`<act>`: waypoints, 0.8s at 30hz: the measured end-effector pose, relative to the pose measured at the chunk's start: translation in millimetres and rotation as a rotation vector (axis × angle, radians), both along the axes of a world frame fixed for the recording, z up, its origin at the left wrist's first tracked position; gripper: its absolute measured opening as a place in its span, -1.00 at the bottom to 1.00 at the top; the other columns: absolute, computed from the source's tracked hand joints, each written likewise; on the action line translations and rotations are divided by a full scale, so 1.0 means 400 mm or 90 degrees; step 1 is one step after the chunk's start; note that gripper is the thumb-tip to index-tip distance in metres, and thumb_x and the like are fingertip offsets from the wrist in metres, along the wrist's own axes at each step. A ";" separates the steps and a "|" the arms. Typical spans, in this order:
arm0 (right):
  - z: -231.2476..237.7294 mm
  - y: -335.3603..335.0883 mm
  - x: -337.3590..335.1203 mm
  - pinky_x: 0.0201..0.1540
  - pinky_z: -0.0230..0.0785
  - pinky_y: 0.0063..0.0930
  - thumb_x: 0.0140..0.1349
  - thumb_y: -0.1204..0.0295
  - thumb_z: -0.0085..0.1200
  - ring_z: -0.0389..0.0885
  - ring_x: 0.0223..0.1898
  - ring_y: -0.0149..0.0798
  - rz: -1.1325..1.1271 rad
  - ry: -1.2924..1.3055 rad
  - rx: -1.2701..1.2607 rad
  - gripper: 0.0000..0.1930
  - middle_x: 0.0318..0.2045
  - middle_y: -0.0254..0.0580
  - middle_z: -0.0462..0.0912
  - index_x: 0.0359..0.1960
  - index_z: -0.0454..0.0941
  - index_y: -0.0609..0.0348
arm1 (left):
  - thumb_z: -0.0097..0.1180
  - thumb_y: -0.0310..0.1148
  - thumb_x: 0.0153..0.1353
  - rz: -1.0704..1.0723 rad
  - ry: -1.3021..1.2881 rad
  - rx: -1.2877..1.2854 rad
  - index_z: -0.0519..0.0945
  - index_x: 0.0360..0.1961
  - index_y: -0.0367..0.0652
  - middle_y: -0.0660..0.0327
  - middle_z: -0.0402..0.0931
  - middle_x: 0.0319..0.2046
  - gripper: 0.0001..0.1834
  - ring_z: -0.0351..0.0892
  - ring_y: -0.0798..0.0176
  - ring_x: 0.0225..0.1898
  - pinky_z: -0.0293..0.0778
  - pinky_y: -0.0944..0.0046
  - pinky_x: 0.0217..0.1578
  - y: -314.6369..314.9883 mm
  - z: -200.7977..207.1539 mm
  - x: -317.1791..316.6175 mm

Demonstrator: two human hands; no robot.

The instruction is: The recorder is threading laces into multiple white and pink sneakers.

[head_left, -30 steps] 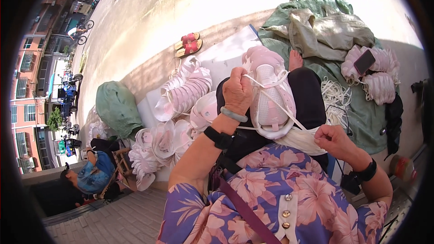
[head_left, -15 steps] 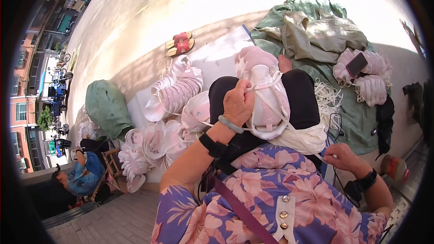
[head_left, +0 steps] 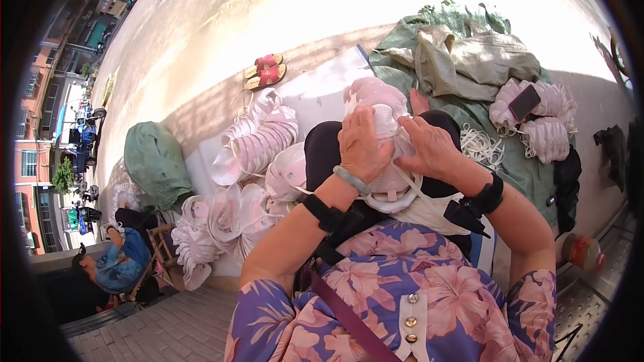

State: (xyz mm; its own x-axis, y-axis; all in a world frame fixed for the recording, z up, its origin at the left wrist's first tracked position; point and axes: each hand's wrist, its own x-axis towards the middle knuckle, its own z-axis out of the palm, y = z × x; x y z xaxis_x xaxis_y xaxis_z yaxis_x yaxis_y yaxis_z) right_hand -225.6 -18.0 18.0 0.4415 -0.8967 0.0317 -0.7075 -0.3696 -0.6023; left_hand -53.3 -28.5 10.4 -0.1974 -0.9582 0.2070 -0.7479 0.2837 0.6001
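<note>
A pink-and-white shoe upper [head_left: 385, 118] lies between my knees, its toe pointing away from me, on top of what looks like other pink uppers. My left hand [head_left: 362, 146] grips its left side, fingers bent along the edge beside the tongue. On its right side rests my right hand [head_left: 435, 149], thumb and fingers apart, touching the upper near the lace holes. A white shoelace [head_left: 424, 193] trails from the upper toward my lap. The fingertips cover part of the lacing, so whether they pinch any lace is unclear.
Several pink uppers [head_left: 258, 135] lie to the left, beside a green sack [head_left: 155, 161]. Red sandals [head_left: 267, 75] stand farther off. Loose white laces [head_left: 481, 147], a green sheet [head_left: 530, 184] and a phone [head_left: 524, 103] on bundled uppers are to the right. A person [head_left: 124, 261] sits far left.
My right hand has come from the lower right, where it was pinching the lace out to the side, up to the upper. My left hand has shifted slightly on the upper.
</note>
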 end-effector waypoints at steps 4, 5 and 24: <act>-0.012 -0.001 -0.003 -0.15 0.31 -0.12 -0.16 0.40 0.09 0.47 -0.19 0.12 -0.038 -0.005 0.004 -0.45 -0.25 0.09 0.46 -0.03 0.32 0.27 | 0.17 -0.33 -0.17 0.015 -0.026 0.057 0.25 -0.02 -0.25 -0.06 0.32 -0.05 -0.37 0.33 -0.18 -0.05 0.29 -0.03 -0.09 0.000 0.003 -0.025; -0.006 -0.003 -0.004 -0.16 0.31 -0.11 -0.17 0.45 0.04 0.47 -0.20 0.13 -0.028 0.004 0.014 -0.50 -0.25 0.11 0.46 -0.08 0.33 0.28 | 0.17 -0.33 -0.17 0.016 -0.025 0.059 0.25 -0.02 -0.25 -0.06 0.32 -0.05 -0.37 0.33 -0.18 -0.05 0.29 -0.03 -0.09 0.000 -0.002 -0.027; -0.010 -0.094 -0.026 -0.17 0.31 -0.12 -0.11 0.50 -0.07 0.47 -0.30 0.11 0.085 0.015 0.052 -0.84 -0.45 0.07 0.48 -0.47 0.48 0.29 | 0.23 -0.39 -0.21 -0.094 -0.138 -0.189 0.35 -0.19 -0.23 -0.04 0.31 -0.04 -0.51 0.34 -0.10 -0.07 0.26 0.02 -0.15 -0.041 -0.024 -0.031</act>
